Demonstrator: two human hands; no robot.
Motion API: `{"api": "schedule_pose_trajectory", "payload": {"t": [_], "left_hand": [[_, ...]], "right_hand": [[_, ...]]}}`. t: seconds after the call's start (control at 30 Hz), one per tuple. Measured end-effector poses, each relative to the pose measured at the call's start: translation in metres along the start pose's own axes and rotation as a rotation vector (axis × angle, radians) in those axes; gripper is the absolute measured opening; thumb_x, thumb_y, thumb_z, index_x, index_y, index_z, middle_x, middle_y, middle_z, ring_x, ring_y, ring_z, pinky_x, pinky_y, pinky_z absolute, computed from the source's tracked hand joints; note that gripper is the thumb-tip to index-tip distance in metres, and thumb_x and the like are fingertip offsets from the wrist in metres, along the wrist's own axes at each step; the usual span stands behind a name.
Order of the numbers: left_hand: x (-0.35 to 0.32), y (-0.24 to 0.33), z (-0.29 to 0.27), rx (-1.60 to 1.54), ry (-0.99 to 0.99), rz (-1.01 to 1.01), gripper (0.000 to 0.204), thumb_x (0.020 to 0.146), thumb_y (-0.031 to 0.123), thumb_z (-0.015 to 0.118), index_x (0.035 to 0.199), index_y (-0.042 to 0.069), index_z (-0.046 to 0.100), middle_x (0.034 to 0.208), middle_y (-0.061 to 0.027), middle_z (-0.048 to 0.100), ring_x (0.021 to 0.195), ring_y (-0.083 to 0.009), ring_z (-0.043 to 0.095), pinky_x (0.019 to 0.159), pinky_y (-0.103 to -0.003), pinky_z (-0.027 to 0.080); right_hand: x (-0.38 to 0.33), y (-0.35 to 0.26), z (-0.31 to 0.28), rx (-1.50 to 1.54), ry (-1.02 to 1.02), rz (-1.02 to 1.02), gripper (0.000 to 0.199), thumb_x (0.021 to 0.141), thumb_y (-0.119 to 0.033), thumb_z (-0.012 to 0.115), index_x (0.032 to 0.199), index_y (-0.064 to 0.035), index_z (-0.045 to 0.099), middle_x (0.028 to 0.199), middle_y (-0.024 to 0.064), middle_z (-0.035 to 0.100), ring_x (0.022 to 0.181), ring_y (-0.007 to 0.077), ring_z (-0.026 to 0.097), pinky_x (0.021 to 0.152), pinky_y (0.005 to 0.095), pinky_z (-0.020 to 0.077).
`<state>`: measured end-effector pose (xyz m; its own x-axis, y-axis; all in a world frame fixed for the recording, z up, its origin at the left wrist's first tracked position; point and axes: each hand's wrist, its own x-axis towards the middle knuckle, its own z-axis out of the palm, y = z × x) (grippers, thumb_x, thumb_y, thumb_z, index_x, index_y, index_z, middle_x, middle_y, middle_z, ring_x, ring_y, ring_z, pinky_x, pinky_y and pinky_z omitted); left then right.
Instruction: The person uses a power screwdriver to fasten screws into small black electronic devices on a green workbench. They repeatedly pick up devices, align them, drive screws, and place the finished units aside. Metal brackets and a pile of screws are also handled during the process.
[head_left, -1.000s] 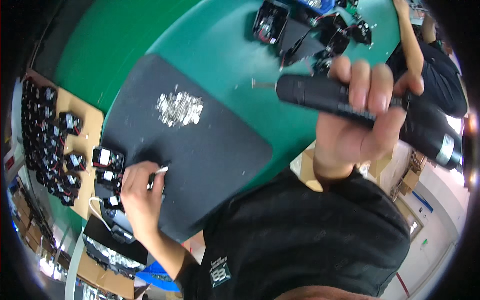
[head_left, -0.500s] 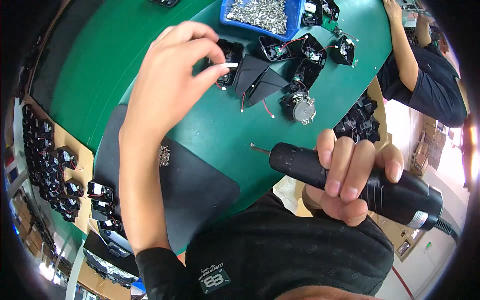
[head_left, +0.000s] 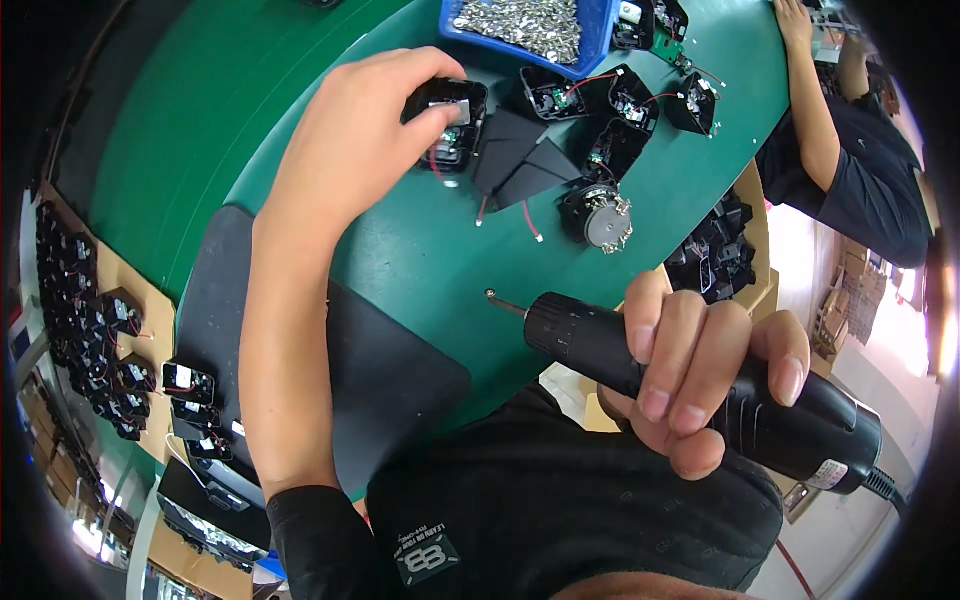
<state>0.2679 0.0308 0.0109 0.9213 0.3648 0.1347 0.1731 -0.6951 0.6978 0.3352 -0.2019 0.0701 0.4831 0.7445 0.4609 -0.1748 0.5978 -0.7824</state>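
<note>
At the far side of the green table, my left hand (head_left: 365, 135) is closed around the left edge of a small black plastic housing (head_left: 470, 150). Its thumb presses on a silver-white rectangular piece (head_left: 457, 110) inside, while the other fingertips are partly hidden. Red wires with a white plug hang from this housing. My right hand (head_left: 690, 375) grips a black corded electric screwdriver (head_left: 580, 328), its bit pointing left above the table. A small screw (head_left: 491, 294) sits at the bit's tip. Just right of the left hand's housing lie dark wedge-shaped covers (head_left: 525, 165) with wires.
A blue tray (head_left: 600, 50) of metal parts stands at the back. Several open black housings (head_left: 615, 145) and a round holder with screws (head_left: 607, 225) lie on the right. A dark mat (head_left: 390, 370) lies nearer me. Housings fill cardboard at left; a co-worker's arm (head_left: 815, 120) is at right.
The pale piece that my left fingers held above the housing now lies inside it under my thumb. The screwdriver has shifted slightly left and down.
</note>
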Motion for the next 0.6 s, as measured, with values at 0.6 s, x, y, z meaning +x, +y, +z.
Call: {"api": "schedule_pose_trajectory", "payload": {"t": [0.6], "left_hand": [[-0.25,0.02,-0.071,0.41,0.291,-0.516,0.035,0.078,0.013,0.073,0.111,0.003,0.066,0.105,-0.0116,0.068,0.101,-0.0287,0.062,0.093,-0.04,0.045]], "right_hand": [[0.008,0.042,0.073,0.304,0.017,0.186,0.041,0.082,-0.016,0.072,0.118,-0.0178,0.052,0.076,-0.0057,0.056,0.071,0.0079,0.053,0.08,0.0291,0.0344]]}}
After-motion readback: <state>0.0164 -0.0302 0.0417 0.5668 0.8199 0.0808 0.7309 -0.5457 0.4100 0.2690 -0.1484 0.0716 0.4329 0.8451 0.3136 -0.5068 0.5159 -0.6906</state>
